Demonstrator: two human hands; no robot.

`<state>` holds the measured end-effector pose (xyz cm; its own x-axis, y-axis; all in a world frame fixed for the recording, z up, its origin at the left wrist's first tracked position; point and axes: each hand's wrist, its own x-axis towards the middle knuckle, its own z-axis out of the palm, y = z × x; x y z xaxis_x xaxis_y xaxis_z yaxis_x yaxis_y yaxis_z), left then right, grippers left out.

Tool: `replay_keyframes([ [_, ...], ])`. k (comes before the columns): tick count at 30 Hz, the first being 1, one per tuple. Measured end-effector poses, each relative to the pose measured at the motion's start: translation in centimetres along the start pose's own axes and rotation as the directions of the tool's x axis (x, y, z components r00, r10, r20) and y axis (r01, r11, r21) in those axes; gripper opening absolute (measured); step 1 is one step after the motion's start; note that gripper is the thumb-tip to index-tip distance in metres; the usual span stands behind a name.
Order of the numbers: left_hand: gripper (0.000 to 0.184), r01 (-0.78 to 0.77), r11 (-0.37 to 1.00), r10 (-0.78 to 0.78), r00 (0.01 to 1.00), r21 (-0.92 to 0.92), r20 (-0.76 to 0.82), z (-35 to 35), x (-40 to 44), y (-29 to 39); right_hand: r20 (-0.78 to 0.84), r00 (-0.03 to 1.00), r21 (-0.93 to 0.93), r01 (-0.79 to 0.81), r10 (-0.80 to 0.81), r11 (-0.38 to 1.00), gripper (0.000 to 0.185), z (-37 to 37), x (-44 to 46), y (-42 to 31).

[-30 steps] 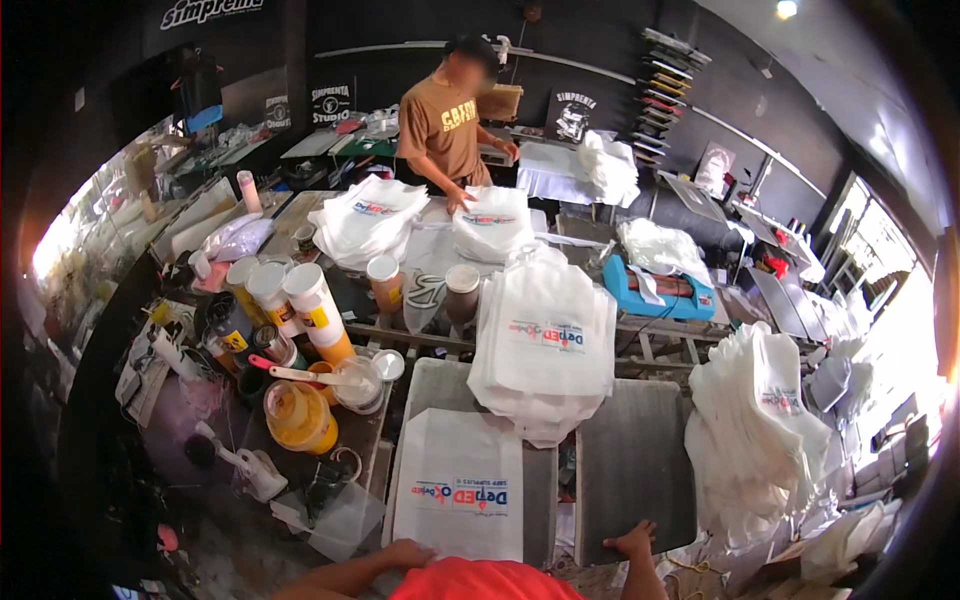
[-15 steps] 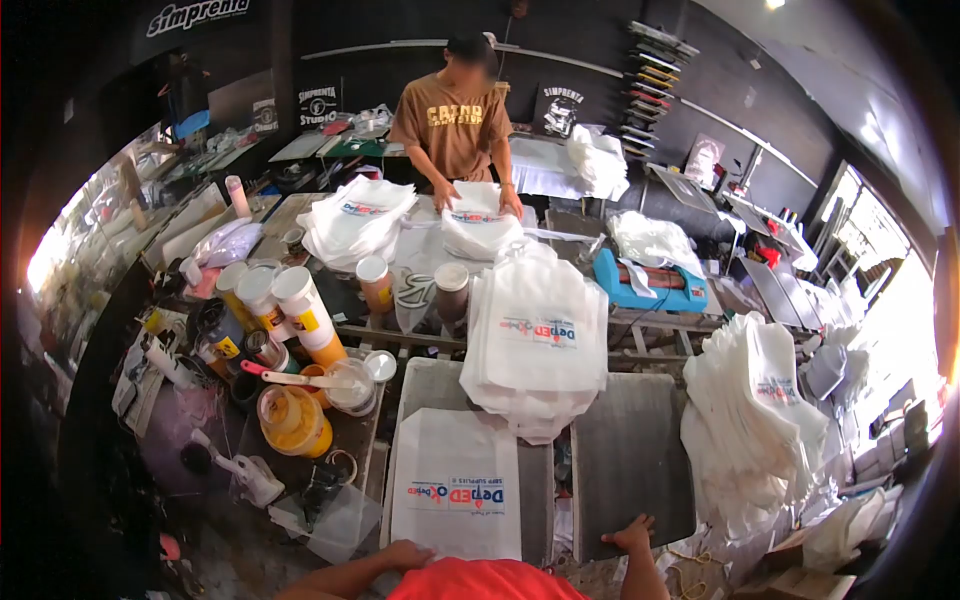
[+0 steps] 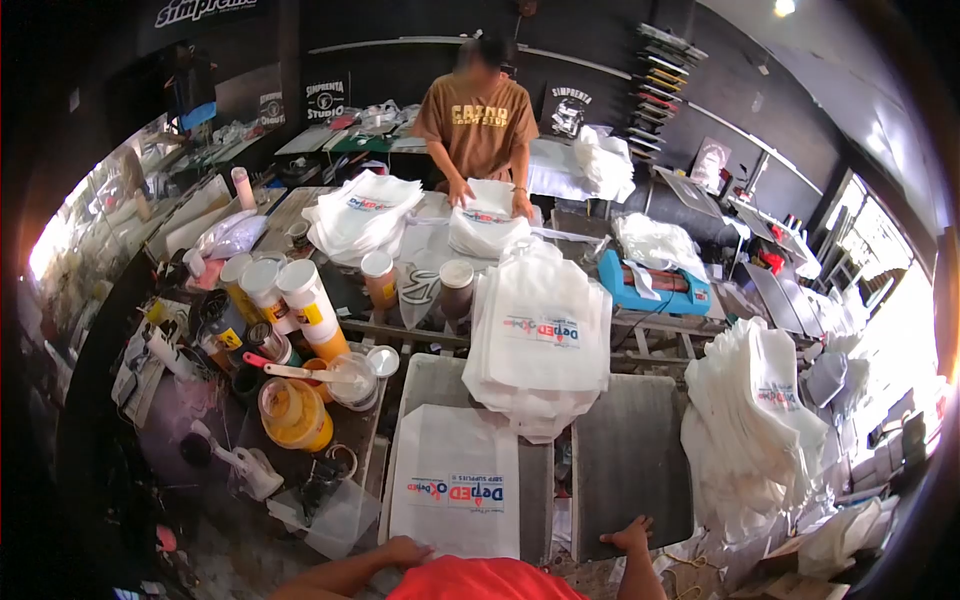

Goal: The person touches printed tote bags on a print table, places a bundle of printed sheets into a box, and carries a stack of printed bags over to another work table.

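A white bag (image 3: 455, 450) with a blue and red print lies flat on the left dark board (image 3: 537, 490). My left hand (image 3: 406, 551) is at the bag's near left corner, its fingers partly hidden, so whether it grips the bag is unclear. On the near edge of the right dark board (image 3: 630, 450) rests my right hand (image 3: 630, 536), thumb and fingers apart, holding nothing. Beyond both boards sits a stack of printed white bags (image 3: 540, 330), overlapping their far ends.
Ink tubs and jars, among them an open yellow tub (image 3: 296, 415), crowd the left table. A large bag pile (image 3: 750, 420) stands at right. Across the table, a person (image 3: 480, 120) has both hands on another bag stack (image 3: 490, 225). A blue machine (image 3: 655, 283) sits right of centre.
The view has tilted slightly, shifting the background right. My hands stay in about the same places. The person opposite still has both hands at their bag stack.
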<state>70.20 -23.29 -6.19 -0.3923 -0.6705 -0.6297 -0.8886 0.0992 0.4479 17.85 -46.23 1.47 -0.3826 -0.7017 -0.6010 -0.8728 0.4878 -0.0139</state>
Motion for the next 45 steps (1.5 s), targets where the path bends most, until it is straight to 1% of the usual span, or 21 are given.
replay_keyframes([
  [2,0.055,0.001,1.000,-0.001,1.000,-0.009,-0.023,-0.1,-0.2,0.1,0.000,1.000,-0.005,-0.006,0.006,1.000,0.147,-0.3,-0.5,-0.3],
  [4,0.055,0.003,1.000,-0.003,0.999,0.005,-0.033,0.4,0.1,-0.1,0.014,1.000,0.045,-0.013,0.012,0.999,0.147,-1.2,-2.1,-0.9],
  [9,0.056,-0.016,0.999,0.017,0.998,0.029,-0.066,1.3,0.6,-0.8,-0.005,1.000,0.029,-0.011,0.011,1.000,0.147,-1.0,-1.7,-0.8],
  [12,0.057,-0.024,0.999,0.026,0.998,0.044,-0.055,1.3,0.6,-0.9,-0.005,1.000,0.019,-0.008,0.008,1.000,0.148,-0.6,-1.3,-0.5],
  [15,0.058,-0.011,1.000,0.011,1.000,0.024,-0.018,0.4,0.4,-0.4,0.000,1.000,-0.007,0.015,-0.015,1.000,0.148,-0.4,-1.1,-0.3],
  [16,0.058,0.018,1.000,-0.018,1.000,-0.023,-0.002,0.1,0.3,-0.2,0.011,0.999,-0.028,0.032,-0.032,0.999,0.148,-0.4,-1.1,-0.3],
  [18,0.058,0.047,0.997,-0.046,0.999,-0.068,0.015,-0.5,-0.1,0.3,0.007,1.000,-0.011,0.022,-0.022,1.000,0.147,-0.5,-1.1,-0.4],
  [19,0.058,0.050,0.998,-0.050,0.999,-0.049,0.018,-0.7,-0.3,0.5,0.003,1.000,0.006,0.013,-0.013,1.000,0.147,-0.5,-1.1,-0.4],
  [21,0.058,0.053,0.998,-0.053,0.998,-0.030,0.022,-0.5,-0.2,0.4,0.006,1.000,0.026,0.004,-0.004,1.000,0.146,-0.6,-1.3,-0.5],
  [24,0.058,0.080,0.991,-0.083,0.996,-0.104,-0.018,0.5,0.4,-0.3,-0.002,1.000,0.040,-0.010,0.010,0.999,0.146,-0.3,-0.9,-0.4],
  [25,0.059,0.033,0.999,-0.034,0.999,-0.042,-0.024,0.8,0.5,-0.6,-0.014,1.000,0.035,-0.012,0.013,0.999,0.145,-0.2,-0.7,-0.3],
  [27,0.059,-0.016,1.000,0.016,1.000,0.020,-0.024,1.4,0.7,-1.1,-0.003,1.000,0.044,-0.030,0.031,0.999,0.145,-1.4,-2.5,-1.3],
  [29,0.061,-0.024,1.000,0.024,0.998,-0.007,-0.053,1.7,0.9,-1.3,0.007,0.999,0.053,-0.048,0.048,0.997,0.145,-1.7,-3.0,-1.6],
  [30,0.062,-0.027,1.000,0.026,0.998,-0.016,-0.061,1.7,0.9,-1.3,0.008,0.999,0.022,-0.051,0.051,0.998,0.144,-1.5,-2.6,-1.5],
  [32,0.062,-0.024,1.000,0.023,0.998,-0.014,-0.052,1.4,0.7,-1.1,0.009,0.998,-0.008,-0.055,0.055,0.998,0.144,-1.4,-2.6,-1.4],
  [34,0.062,-0.018,1.000,0.018,0.999,-0.012,-0.037,0.7,0.3,-0.6,-0.035,0.999,0.049,0.012,-0.010,0.999,0.145,-1.5,-3.2,-1.3],
  [38,0.061,-0.001,1.000,0.001,1.000,-0.017,-0.009,-0.1,-0.2,0.0,-0.009,1.000,0.070,-0.014,0.015,0.997,0.145,-1.9,-3.6,-1.6],
  [40,0.061,0.012,1.000,-0.012,1.000,-0.023,-0.002,0.2,0.0,-0.2,-0.004,0.999,0.009,-0.048,0.048,0.999,0.144,-1.7,-3.1,-1.7],
  [45,0.059,0.042,0.998,-0.040,0.999,-0.055,0.035,-0.3,0.1,-0.1,-0.015,0.999,0.003,-0.033,0.033,0.999,0.143,-1.2,-2.4,-1.2],
])
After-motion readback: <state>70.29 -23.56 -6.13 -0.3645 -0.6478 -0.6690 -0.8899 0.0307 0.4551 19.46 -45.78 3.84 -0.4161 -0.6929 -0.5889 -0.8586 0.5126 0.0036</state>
